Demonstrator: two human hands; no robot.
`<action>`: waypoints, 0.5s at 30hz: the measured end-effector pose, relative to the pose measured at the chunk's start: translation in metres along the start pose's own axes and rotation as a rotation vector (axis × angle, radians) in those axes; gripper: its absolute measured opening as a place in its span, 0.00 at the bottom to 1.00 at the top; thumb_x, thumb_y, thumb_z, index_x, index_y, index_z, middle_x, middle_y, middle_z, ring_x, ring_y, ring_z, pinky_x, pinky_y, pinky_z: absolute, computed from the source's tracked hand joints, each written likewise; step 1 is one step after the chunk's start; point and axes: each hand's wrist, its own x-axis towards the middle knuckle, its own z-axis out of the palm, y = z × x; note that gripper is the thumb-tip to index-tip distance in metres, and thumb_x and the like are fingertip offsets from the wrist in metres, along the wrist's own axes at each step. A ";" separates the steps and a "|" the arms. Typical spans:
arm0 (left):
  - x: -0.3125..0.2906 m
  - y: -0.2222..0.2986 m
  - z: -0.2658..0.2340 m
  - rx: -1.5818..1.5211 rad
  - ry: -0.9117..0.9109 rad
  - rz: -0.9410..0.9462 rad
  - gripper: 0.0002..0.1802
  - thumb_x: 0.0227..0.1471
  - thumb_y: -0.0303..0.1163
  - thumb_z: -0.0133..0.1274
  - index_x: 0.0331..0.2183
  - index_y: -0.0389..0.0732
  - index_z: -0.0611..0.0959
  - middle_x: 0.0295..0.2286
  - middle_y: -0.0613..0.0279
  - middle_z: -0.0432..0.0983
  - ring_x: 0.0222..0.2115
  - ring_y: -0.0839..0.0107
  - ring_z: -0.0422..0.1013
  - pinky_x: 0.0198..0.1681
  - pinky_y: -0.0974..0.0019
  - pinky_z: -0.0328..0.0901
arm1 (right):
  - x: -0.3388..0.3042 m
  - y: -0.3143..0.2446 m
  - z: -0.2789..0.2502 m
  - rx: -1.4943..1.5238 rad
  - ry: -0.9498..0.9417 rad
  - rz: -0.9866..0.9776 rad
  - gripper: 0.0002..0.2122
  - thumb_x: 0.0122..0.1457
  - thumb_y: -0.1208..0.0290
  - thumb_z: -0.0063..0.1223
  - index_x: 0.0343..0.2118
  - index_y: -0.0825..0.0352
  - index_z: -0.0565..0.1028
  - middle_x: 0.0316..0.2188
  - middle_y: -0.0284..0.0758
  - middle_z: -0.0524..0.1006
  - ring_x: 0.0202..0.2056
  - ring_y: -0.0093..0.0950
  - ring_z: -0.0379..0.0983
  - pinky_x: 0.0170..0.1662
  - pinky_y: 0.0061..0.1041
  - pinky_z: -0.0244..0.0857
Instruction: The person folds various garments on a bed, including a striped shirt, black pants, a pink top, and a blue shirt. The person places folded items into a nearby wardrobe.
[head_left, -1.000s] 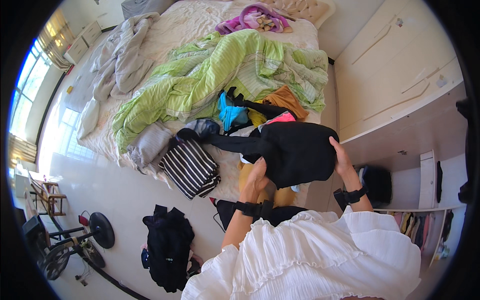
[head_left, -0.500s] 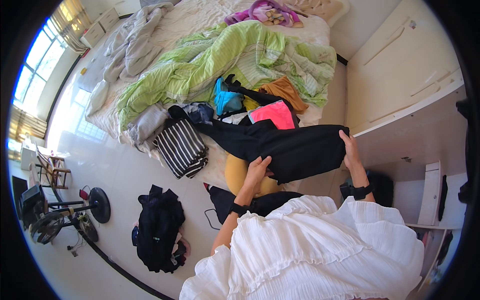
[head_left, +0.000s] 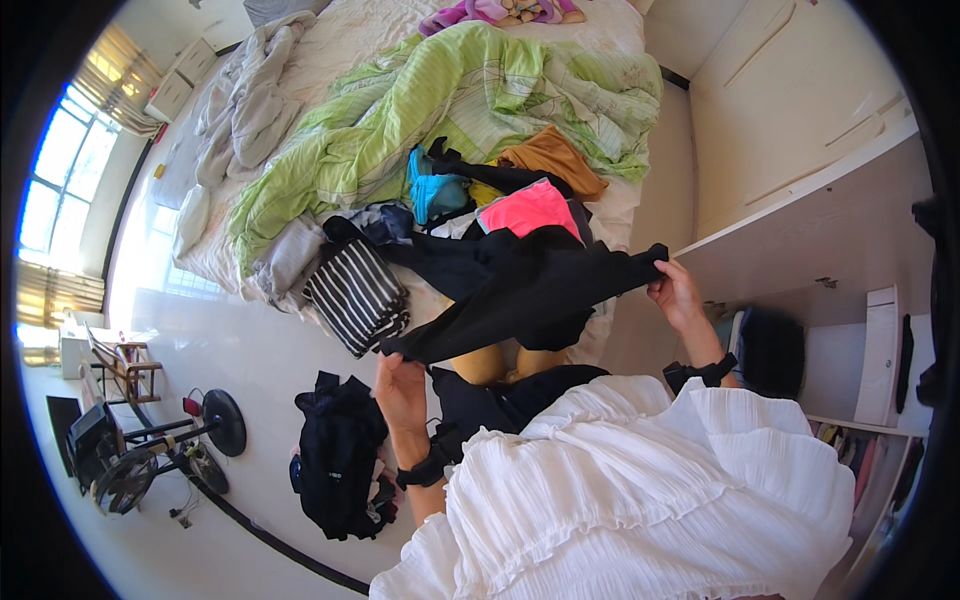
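A pair of black trousers is stretched between my two hands over my knees and the bed's near edge. My left hand pinches one corner at the lower left, and my right hand grips the opposite end at the right. Part of the black cloth trails up onto the bed. Just beyond it lie a folded pink garment, a blue garment and a brown garment. To the left sits a folded black-and-white striped garment.
A rumpled green quilt covers the middle of the bed. Dark clothes lie heaped on the floor at my left, near a standing fan. An opened wardrobe stands at my right.
My left hand has moved left and down from the cloth's middle to a corner, spreading the trousers wider. My right hand has shifted slightly left, still holding its end.
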 end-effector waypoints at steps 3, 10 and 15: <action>-0.010 0.010 -0.029 0.131 -0.002 -0.090 0.11 0.50 0.27 0.42 0.35 0.36 0.77 0.35 0.61 0.75 0.38 0.72 0.70 0.46 0.67 0.60 | -0.009 -0.001 0.019 0.051 -0.028 -0.117 0.01 0.53 0.71 0.47 0.28 0.60 0.69 0.22 0.26 0.70 0.24 0.18 0.65 0.28 0.20 0.60; 0.008 0.028 -0.039 1.314 0.039 -0.307 0.15 0.51 0.32 0.51 0.39 0.32 0.78 0.32 0.59 0.78 0.33 0.75 0.72 0.39 0.73 0.64 | -0.057 -0.048 0.074 0.101 -0.297 -0.415 0.15 0.51 0.73 0.41 0.42 0.67 0.71 0.38 0.33 0.74 0.40 0.25 0.68 0.47 0.24 0.59; 0.053 0.037 0.047 1.178 -0.224 -0.070 0.19 0.52 0.33 0.52 0.45 0.36 0.75 0.36 0.56 0.77 0.38 0.72 0.72 0.43 0.71 0.65 | -0.084 -0.101 0.092 0.125 -0.397 -0.595 0.19 0.48 0.74 0.37 0.44 0.72 0.69 0.42 0.37 0.72 0.46 0.28 0.66 0.52 0.28 0.56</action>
